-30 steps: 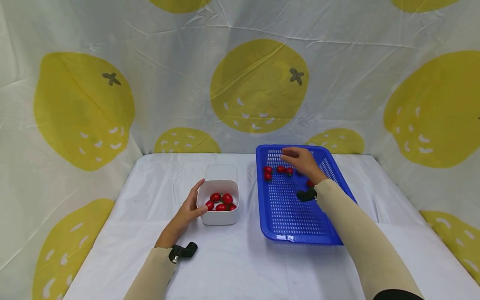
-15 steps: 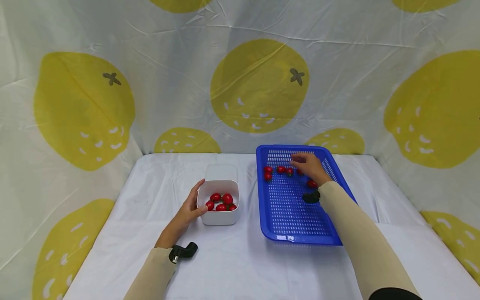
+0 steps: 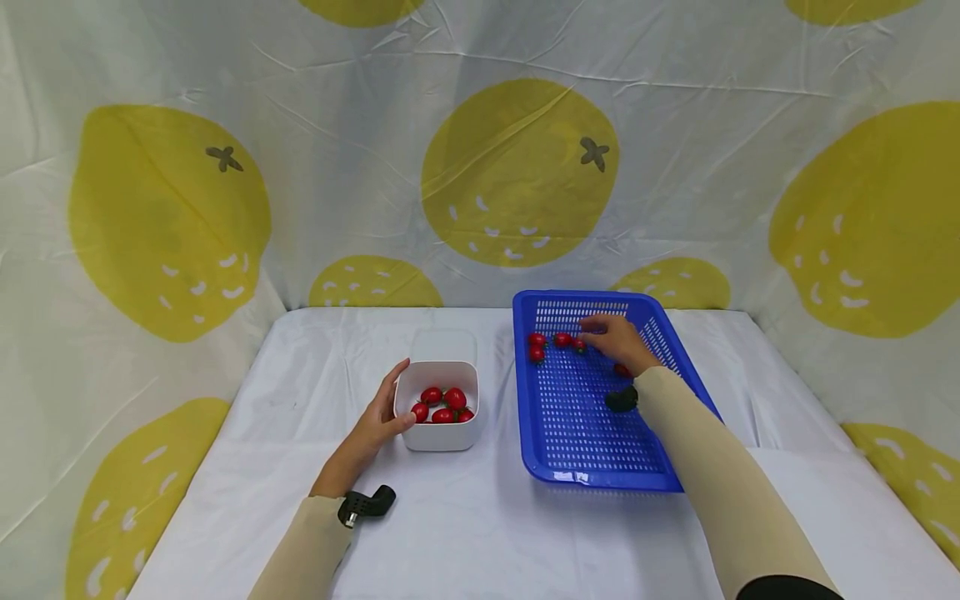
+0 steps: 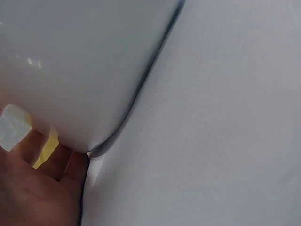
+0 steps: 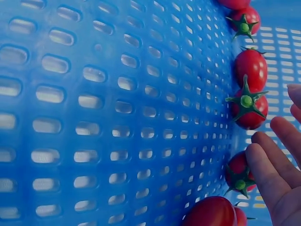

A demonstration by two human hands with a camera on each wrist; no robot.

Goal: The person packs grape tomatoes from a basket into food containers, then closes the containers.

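A white box (image 3: 437, 427) with several red cherry tomatoes (image 3: 442, 404) in it stands left of centre on the table. My left hand (image 3: 378, 421) cups its near-left corner, thumb up along the side wall. The left wrist view shows the palm (image 4: 33, 188) against the box wall (image 4: 80, 66). To the right lies a blue perforated basket (image 3: 577, 433). My right hand (image 3: 617, 340) is low over its far part, beside loose tomatoes (image 3: 561, 339). In the right wrist view the fingers (image 5: 273, 162) are relaxed, next to a tomato (image 5: 239, 173), gripping nothing.
A white lid (image 3: 444, 344) lies flat behind the box. One more tomato (image 3: 622, 370) sits by my right wrist. A lemon-print cloth hangs behind and at both sides of the white table (image 3: 465, 533).
My right hand has shifted a little to the right and nearer within the basket and come down among the tomatoes. The left hand and the box have stayed put.
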